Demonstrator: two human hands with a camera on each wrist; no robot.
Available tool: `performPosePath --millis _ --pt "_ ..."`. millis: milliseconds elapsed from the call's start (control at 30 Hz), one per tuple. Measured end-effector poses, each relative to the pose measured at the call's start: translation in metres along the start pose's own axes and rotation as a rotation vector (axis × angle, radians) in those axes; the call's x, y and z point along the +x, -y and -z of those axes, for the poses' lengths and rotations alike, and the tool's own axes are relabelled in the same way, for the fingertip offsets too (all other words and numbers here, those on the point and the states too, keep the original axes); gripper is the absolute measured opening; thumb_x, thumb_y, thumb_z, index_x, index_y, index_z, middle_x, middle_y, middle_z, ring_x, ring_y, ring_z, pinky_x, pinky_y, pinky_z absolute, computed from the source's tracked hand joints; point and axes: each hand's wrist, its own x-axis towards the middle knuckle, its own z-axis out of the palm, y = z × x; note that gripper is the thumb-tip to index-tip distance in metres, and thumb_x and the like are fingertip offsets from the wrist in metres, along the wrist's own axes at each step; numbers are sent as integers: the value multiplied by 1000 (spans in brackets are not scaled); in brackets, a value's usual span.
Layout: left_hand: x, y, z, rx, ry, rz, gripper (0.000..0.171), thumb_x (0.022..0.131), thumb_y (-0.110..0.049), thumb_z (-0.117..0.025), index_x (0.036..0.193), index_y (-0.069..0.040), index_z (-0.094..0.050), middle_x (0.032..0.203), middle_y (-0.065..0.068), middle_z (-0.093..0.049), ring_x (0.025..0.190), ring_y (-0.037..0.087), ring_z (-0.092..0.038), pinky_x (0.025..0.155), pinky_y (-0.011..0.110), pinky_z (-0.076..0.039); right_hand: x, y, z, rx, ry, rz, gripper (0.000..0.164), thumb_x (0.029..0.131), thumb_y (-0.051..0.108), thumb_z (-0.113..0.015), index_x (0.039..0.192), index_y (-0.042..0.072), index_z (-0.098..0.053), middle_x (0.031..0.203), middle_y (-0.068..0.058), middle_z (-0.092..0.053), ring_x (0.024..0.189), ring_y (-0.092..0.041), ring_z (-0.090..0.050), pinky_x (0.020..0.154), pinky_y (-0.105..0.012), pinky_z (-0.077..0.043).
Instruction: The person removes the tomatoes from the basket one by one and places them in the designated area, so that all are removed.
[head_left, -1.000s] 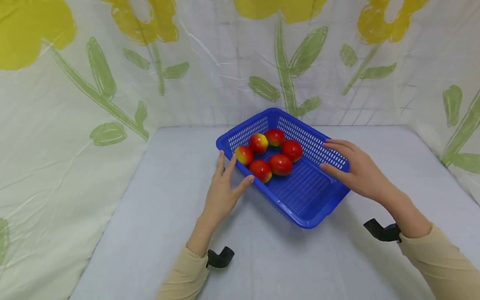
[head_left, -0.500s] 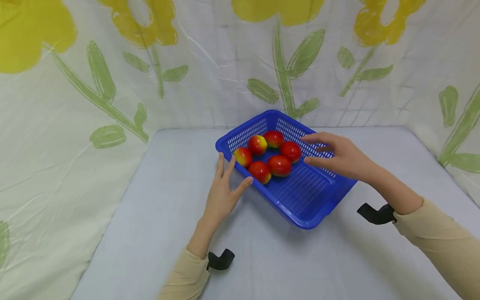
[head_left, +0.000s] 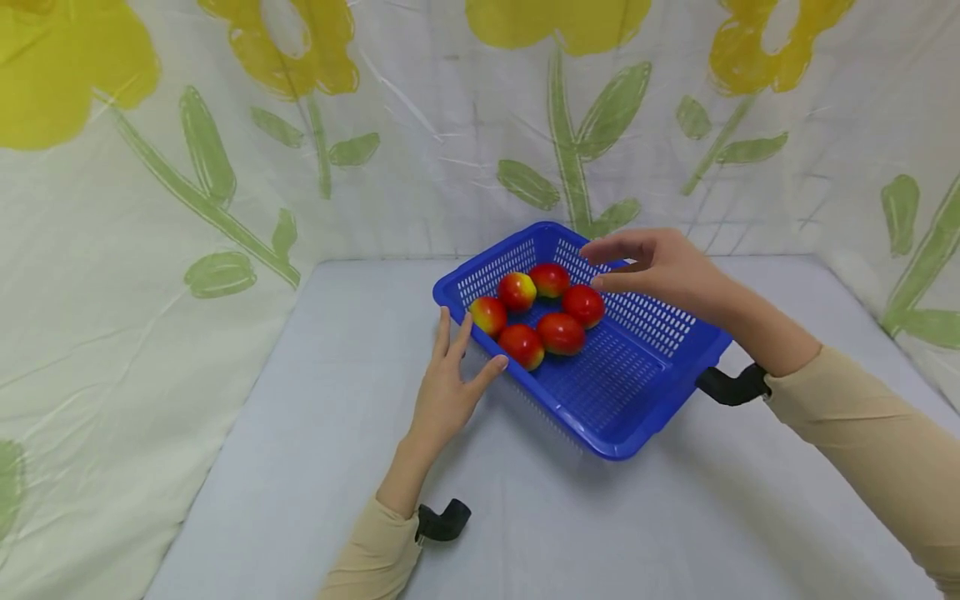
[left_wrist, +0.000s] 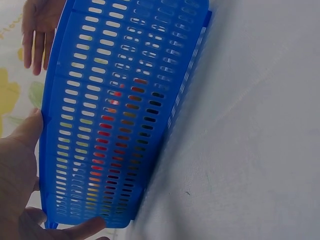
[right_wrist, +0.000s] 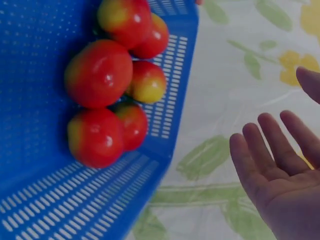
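Note:
A blue plastic basket (head_left: 622, 400) with slotted walls stands at an angle on the table. Several glossy red fruits with yellow patches, such as this fruit (head_left: 561, 333), lie grouped at its left end. The left hand (head_left: 442, 392) has its fingers spread against the basket's near left rim; in the left wrist view its thumb (left_wrist: 27, 127) touches the rim. Above the basket's far right side hovers the right hand (head_left: 660, 271), holding nothing. Its fingers look loosely extended in the right wrist view, beside the basket wall (right_wrist: 175, 95) and apart from the fruits.
The basket stands on a pale table (head_left: 315, 417). Behind it hangs a white curtain (head_left: 420, 167) painted with yellow flowers and green leaves. Each wrist carries a black bracket, the left bracket (head_left: 444, 521) and the right bracket (head_left: 731, 386).
From the basket's right rim, the right hand has moved left and upward over the basket. The left hand, basket and fruits have stayed in place.

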Motion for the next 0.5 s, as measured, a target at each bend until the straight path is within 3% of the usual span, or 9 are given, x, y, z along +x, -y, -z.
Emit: performPosePath --millis 67,233,367,500 --pt "0 0 0 -3 -6 -6 87 88 -66 -58 157 -23 -27 164 -3 1 127 28 -51 94 52 -45 7 -3 -4 20 8 3 42 88 34 -76 127 20 -67 123 2 -65 116 -15 -58 90 -34 -50" --pt "-1 -1 0 -3 -2 4 87 88 -67 -58 157 -24 -27 164 -3 0 127 28 -52 92 49 -47 22 -11 -21 123 50 -12 41 86 29 -79 123 15 -70 120 -2 -67 116 -18 -59 94 -38 -47" --pt "-1 -2 0 0 -2 9 88 87 -67 -58 157 -24 -27 164 -3 1 140 30 -35 100 54 -38 34 -15 -34 184 114 -61 44 83 25 -82 123 11 -70 117 -5 -69 116 -22 -59 98 -40 -44" --pt "-1 -2 -1 -3 -5 11 88 87 -67 -58 157 -25 -26 164 -4 1 146 28 -15 105 56 -30 47 -22 -40 137 197 -80 47 80 22 -84 123 9 -70 117 -5 -68 116 -24 -59 97 -39 -46"
